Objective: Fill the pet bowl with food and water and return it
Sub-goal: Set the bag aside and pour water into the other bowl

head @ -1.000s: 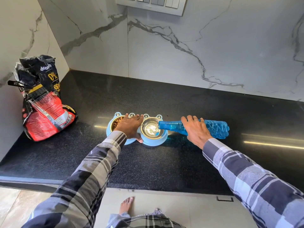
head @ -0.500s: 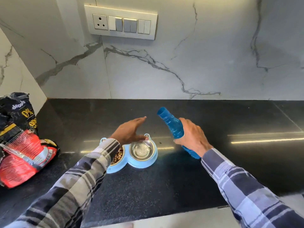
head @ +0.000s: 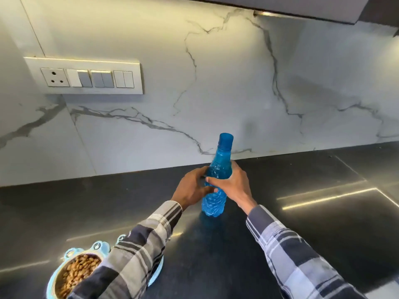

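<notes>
At the lower left of the frame I see the pet bowl (head: 71, 275), a pale blue double feeder with small frog-eye bumps on its rim. Its left cup holds brown kibble, and the bottom edge of the frame cuts it off. The second cup is hidden under the left plaid sleeve (head: 138, 244); only a sliver of blue rim shows past the cloth, so I cannot tell whether there is water in it. The feeder sits on the black countertop (head: 323, 223), its two cups side by side running left to right.

In the upper left, a white switch panel (head: 86, 76) is set into the marble backsplash (head: 237, 83).

Near the centre, the left hand (head: 190, 190) curls against the left side of the blue bottle (head: 218, 169); its fingertips are behind the plastic, so I cannot make out how firmly it grips. The bottle stands upright on the countertop, long axis vertical, its mouth pointing up toward the backsplash with a slight lean to the right. It is translucent blue plastic with a smooth neck and a faceted, ribbed lower body. I cannot tell whether it has a cap on. The right hand (head: 233, 184) wraps around its middle, thumb across the front.

At the right, the right plaid sleeve (head: 291, 251) runs off the lower edge.
</notes>
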